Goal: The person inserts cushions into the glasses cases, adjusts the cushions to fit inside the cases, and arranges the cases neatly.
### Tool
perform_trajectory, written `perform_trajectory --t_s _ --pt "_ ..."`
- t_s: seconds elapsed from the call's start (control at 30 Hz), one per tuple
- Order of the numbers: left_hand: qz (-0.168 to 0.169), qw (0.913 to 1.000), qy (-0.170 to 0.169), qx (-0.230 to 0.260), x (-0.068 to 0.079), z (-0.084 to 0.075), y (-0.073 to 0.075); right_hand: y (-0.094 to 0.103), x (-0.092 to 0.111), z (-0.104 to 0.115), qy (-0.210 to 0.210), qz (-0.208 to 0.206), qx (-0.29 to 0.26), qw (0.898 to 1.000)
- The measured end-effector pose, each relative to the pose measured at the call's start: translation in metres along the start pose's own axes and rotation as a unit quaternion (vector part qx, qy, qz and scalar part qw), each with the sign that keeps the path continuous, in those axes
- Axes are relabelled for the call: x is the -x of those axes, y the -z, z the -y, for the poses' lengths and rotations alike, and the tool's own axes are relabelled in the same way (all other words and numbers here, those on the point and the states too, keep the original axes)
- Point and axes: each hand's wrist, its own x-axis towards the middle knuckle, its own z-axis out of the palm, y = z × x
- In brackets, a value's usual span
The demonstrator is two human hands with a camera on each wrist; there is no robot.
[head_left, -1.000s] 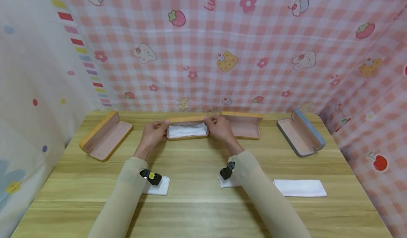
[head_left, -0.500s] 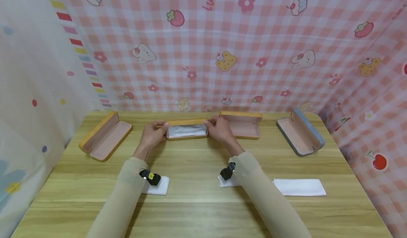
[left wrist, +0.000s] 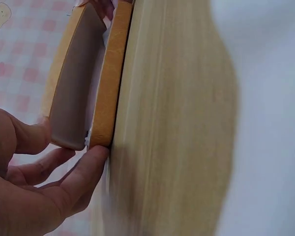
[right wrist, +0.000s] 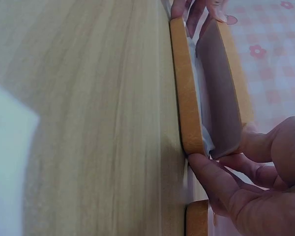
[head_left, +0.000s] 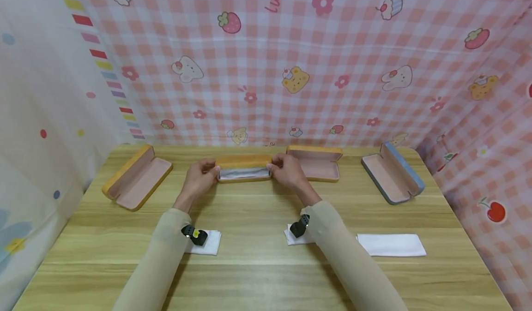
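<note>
An orange glasses case [head_left: 244,161] lies at the back middle of the table, its lid tipped partway down over the base. A folded white cloth [head_left: 244,173] shows in the gap. My left hand [head_left: 198,177] holds the case's left end, and my right hand [head_left: 287,170] holds its right end. In the left wrist view, the thumb is on the lid and a fingertip touches the base corner of the case [left wrist: 110,83]. The right wrist view has the right hand [right wrist: 255,182] placed likewise, thumb on the lid, fingers at the base.
Open orange cases stand at left [head_left: 145,182] and just right of my right hand, the right one showing its pink lining [head_left: 320,169]. A blue-grey case [head_left: 386,179] stands open farther right. Folded white cloths [head_left: 392,245] lie nearer me, two partly under my forearms. A checked curtain [head_left: 257,71] hangs behind.
The lid of the held case has swung forward and down, covering more of the white cloth. Both hands stay at the case's ends, their thumbs moving down with the lid.
</note>
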Motion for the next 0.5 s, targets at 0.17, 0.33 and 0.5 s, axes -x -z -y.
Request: perform_trajectory --t_s 0.17,0.33,0.5 --pt "0.0 0.9996 -0.008 -0.028 0.0019 0.0024 0.0007 -0.0005 0.0012 -0.0023 0.006 0.003 0.002 1.0" --pt "-0.003 0.9991 -0.017 -0.039 0.0021 0.0067 0.0017 -0.002 0.0028 -0.003 0.008 0.002 0.011 1.0" --pt "-0.006 0.9995 -0.022 -0.023 0.0021 0.0098 0.0013 -0.0047 0.0037 -0.0025 0.013 -0.001 0.025 1.0"
